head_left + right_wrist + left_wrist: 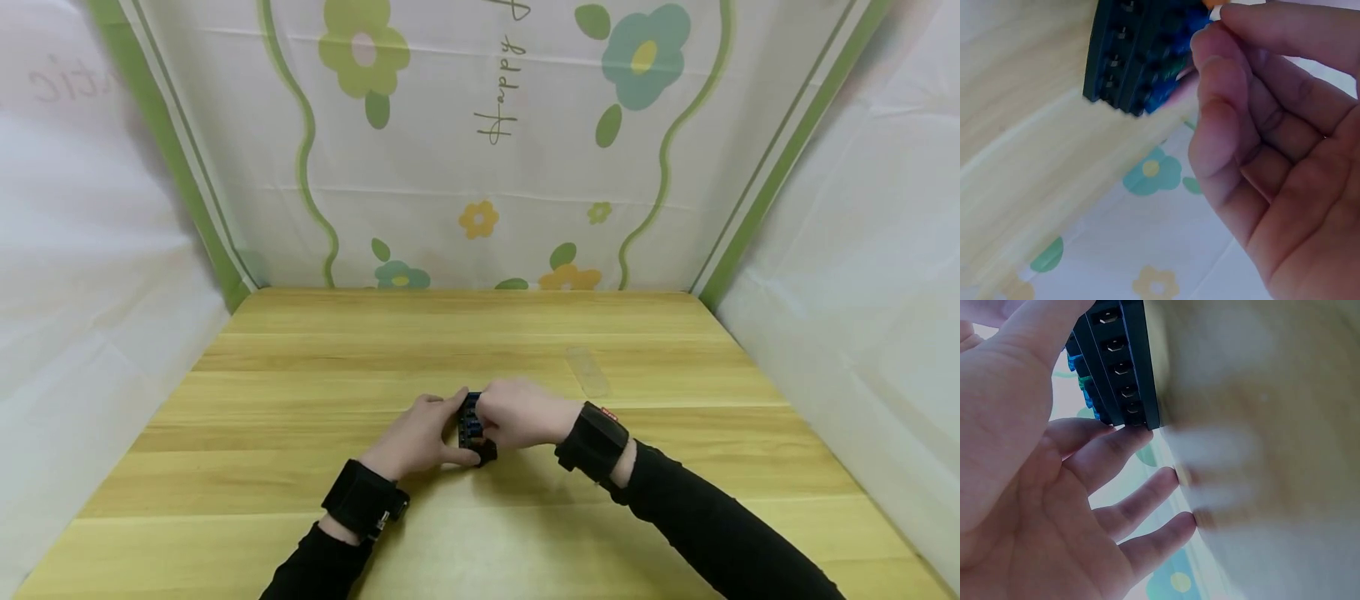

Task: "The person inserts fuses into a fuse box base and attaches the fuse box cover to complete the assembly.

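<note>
A black screwdriver bit holder (470, 419) stands on the table between my two hands. Square openings run along its side in the left wrist view, with metal hex ends inside. My left hand (420, 435) grips it by its two ends, thumb at the near end and fingertips at the far one. Blue and green bits (1161, 92) line its other side, beside my right hand (527, 414). That hand is curled, its thumb and forefinger pinching at the row, where an orange bit (1205, 3) shows by the fingertips. The fingers hide most of what they pinch.
Beyond the hands, to the right, a clear plastic strip (588, 372) lies flat on the wooden table (300, 375). A white flowered curtain (427, 167) hangs at the table's back edge, and white cloth walls stand on both sides.
</note>
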Available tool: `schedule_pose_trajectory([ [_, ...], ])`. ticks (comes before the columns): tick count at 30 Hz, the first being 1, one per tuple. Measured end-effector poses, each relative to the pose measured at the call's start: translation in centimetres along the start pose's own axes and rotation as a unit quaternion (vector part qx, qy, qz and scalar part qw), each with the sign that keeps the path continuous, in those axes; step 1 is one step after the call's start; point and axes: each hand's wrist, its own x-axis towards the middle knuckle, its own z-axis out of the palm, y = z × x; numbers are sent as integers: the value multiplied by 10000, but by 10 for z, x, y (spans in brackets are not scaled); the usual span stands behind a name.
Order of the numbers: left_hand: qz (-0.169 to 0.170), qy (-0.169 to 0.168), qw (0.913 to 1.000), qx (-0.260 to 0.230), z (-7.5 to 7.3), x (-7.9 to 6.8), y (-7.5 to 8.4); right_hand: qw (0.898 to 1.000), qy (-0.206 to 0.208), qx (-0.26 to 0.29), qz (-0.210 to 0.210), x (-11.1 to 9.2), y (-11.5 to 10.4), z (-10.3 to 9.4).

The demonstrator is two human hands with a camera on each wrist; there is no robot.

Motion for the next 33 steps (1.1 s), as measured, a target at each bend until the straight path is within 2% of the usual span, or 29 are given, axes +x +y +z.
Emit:
schedule_pose_trajectory([
  [7, -99, -44, 9999, 80, 1, 1, -1, 9984, 447, 296, 169, -11, 20, -8],
  [11, -163, -87, 9998, 125, 2, 1, -1, 9967, 717, 287, 234, -18, 34, -10],
  [16, -188, -144, 9997, 96, 1, 1, -1, 9940, 954, 180, 505, -28, 53, -7],
  [24, -155, -196, 9997, 82, 1, 1, 0, 9918, 788, 504, 867, -42, 78, 2],
  [33, -129, -176, 9997, 97, 2, 0, 1, 9782, 559, 1263, 1554, -61, 107, 6],
])
